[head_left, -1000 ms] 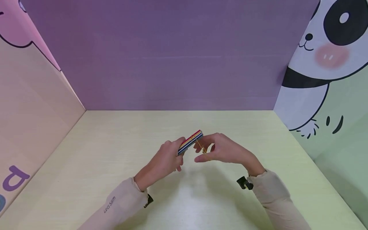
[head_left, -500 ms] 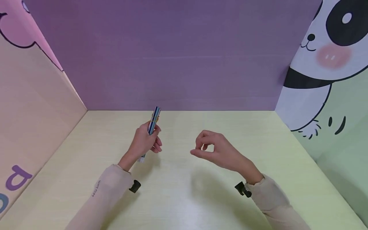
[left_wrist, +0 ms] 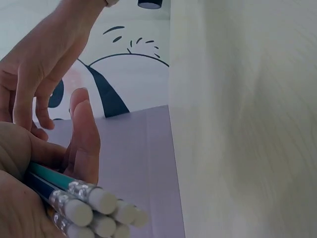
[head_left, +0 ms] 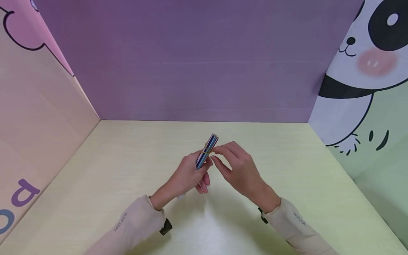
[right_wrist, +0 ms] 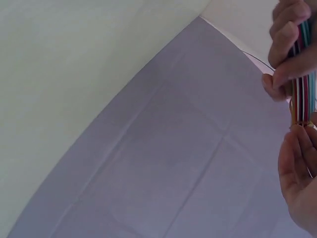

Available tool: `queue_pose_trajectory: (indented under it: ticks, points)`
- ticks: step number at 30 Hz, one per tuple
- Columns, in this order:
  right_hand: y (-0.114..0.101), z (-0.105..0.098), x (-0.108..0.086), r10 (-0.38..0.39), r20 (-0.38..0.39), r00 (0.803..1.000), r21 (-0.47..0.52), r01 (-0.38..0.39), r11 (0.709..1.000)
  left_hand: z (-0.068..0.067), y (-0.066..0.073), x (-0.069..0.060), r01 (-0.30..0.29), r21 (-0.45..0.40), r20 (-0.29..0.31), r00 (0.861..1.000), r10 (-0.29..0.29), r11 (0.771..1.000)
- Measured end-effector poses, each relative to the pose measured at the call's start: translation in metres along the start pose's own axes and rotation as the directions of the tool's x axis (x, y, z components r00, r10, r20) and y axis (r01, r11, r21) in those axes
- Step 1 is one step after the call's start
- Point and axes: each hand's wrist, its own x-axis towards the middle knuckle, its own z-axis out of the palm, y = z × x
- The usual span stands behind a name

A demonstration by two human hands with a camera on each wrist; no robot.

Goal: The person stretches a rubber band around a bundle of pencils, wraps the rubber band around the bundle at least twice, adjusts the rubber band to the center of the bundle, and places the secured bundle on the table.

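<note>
Left hand (head_left: pixel 188 175) is back at the middle from farther left, carrying the bundle of pencils (head_left: pixel 201 161); half a second ago it stood well apart from the right hand (head_left: pixel 247 173). Right thumb and forefinger, nearly meeting then, are now parted, tips close by the yellow band (head_left: pixel 206 152) round the bundle. My reading: with both hands at the bundle again, the band is within the right fingers' reach; binding looks well along, tightness not judged. Left hand curls about the pencils, keeping them tilted above the surface (head_left: pixel 121 177). Right hand half-spread, fingers bent; cannot tell whether it pinches the band.

Views compared: right wrist puts right fingertips (right_wrist: pixel 297 132) at the band, contact likely, and shows red, white and dark stripes more plainly than the head view. Left wrist alone gives the back end clearly: white erasers (left_wrist: pixel 79 213) in silvery collars (left_wrist: pixel 82 189), ends uneven. Band not seen there.
</note>
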Motion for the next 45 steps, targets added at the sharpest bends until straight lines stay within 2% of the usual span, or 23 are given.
queue_pose_trajectory:
  ticks: [6,13,16,21,24,27,32,34,37,39,40,42,45]
  points:
    - [-0.004,0.002,-0.001,-0.105,-0.1,0.989,-0.097,0.096,0.991,0.008,0.005,-0.005,-0.008,-0.008,0.009,1.0,0.008,1.0]
    - [-0.004,0.005,-0.001,-0.207,-0.107,0.972,-0.247,0.176,0.953,0.01,0.006,-0.006,-0.003,0.013,0.01,1.0,0.003,1.0]
    - [-0.004,0.006,-0.001,-0.21,-0.114,0.971,-0.248,0.176,0.952,0.009,0.004,-0.005,-0.001,0.017,0.019,1.0,0.0,1.0]
    - [-0.005,0.005,-0.002,-0.148,-0.121,0.982,-0.102,0.136,0.985,0.006,0.0,-0.002,0.035,0.002,0.014,0.999,-0.035,0.999]
    - [-0.007,0.003,-0.001,-0.092,-0.104,0.99,-0.065,0.085,0.994,0.005,0.0,-0.002,0.041,0.011,0.001,0.999,-0.041,0.999]
    - [-0.008,0.003,-0.001,-0.072,-0.099,0.992,-0.129,0.059,0.99,0.007,0.001,-0.002,0.029,0.03,-0.008,1.0,-0.029,0.999]
    - [-0.008,0.007,-0.002,-0.149,-0.113,0.982,-0.302,0.109,0.947,0.013,0.002,-0.005,0.018,0.063,-0.035,0.999,-0.016,0.998]
    - [-0.009,0.009,-0.003,-0.164,-0.115,0.98,-0.315,0.12,0.941,0.013,0.003,-0.005,0.01,0.078,-0.041,0.999,-0.007,0.997]
    - [-0.01,0.009,-0.003,-0.13,-0.077,0.989,-0.187,0.114,0.976,0.012,0.003,-0.006,-0.005,0.083,-0.014,1.0,0.006,0.997]
    - [-0.012,0.008,-0.002,-0.082,-0.021,0.996,-0.026,0.082,0.996,0.01,0.003,-0.005,-0.011,0.074,0.009,1.0,0.01,0.997]
    - [-0.013,0.006,-0.002,-0.054,0.018,0.998,0.062,0.053,0.997,0.008,0.003,-0.005,-0.013,0.07,0.019,1.0,0.011,0.997]
    - [-0.015,0.003,-0.002,-0.008,0.094,0.996,0.21,-0.012,0.978,0.004,0.002,-0.003,0.002,0.048,0.031,1.0,-0.003,0.999]
    - [-0.015,-0.003,-0.002,0.047,0.195,0.98,0.341,-0.113,0.933,0.0,0.001,-0.002,0.02,0.039,0.043,0.999,-0.022,0.999]
